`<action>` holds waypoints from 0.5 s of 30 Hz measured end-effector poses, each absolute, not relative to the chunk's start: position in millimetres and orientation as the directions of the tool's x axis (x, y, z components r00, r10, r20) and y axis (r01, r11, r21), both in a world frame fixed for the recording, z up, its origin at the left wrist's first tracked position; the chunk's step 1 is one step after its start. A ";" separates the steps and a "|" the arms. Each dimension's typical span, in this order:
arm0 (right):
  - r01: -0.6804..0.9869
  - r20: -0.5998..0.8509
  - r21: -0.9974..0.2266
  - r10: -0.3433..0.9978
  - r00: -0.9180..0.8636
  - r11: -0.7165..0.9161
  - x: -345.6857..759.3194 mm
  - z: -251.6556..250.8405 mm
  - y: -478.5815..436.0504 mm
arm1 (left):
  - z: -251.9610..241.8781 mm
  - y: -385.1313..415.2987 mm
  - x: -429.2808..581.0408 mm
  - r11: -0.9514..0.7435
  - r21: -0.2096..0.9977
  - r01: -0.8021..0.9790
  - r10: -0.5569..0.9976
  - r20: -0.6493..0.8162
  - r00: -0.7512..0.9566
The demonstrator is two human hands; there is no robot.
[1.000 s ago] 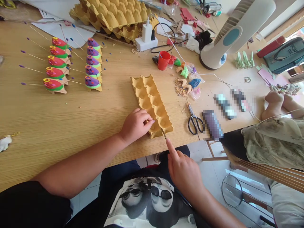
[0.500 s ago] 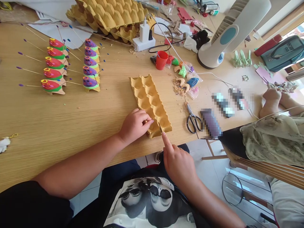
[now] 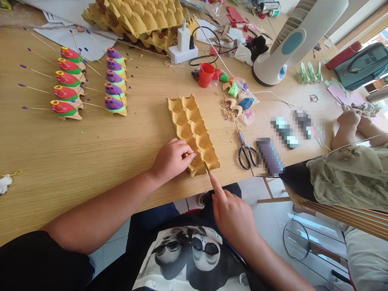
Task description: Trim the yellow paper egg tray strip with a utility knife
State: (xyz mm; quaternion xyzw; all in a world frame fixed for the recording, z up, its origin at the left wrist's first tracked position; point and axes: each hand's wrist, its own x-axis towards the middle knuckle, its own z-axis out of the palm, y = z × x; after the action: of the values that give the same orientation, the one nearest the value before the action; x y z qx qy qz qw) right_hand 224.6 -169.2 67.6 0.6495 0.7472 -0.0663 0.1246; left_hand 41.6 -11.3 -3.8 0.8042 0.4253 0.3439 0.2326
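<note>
Fingers of the right hand in the head view: closed round a thin blade, index extended, tip at the egg-carton strip's near end. Strip lies flat on the tabletop, ahead-left of that hand, long axis running away from the person. Left hand is nearer, fingers curled, gripping its left edge.

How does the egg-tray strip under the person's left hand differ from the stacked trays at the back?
The strip is narrow, two cups wide; the stacked trays are broader, with many rows. The strip lies singly near the table's front edge; the trays are piled farther back. The left hand is on the strip and the right hand holds a blade to it; no hand touches the trays. Both are yellow and moulded.
</note>
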 end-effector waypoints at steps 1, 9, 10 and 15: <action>0.987 -0.281 0.061 0.951 -0.129 0.151 225.9 68.7 -170.6 | -3.9 -11.4 41.8 -0.531 0.664 0.526 0.844 0.357 0.401; 0.986 -0.255 0.095 0.961 -0.109 0.137 219.9 65.7 -164.8 | -4.7 -12.6 42.0 -0.548 0.644 0.533 0.834 0.372 0.408; 0.985 -0.252 0.093 0.961 -0.115 0.143 221.3 65.1 -168.0 | -4.8 -13.1 42.0 -0.544 0.645 0.537 0.836 0.367 0.408; 0.982 -0.262 0.111 0.957 -0.122 0.155 224.5 67.0 -176.1 | -4.3 -13.7 42.6 -0.554 0.643 0.529 0.829 0.370 0.418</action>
State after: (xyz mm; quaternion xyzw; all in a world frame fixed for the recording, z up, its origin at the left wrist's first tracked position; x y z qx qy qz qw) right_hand 224.5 -176.1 67.0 0.6483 0.7477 -0.0443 0.1366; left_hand 42.6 -13.7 -4.3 0.8129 0.4179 0.3409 0.2200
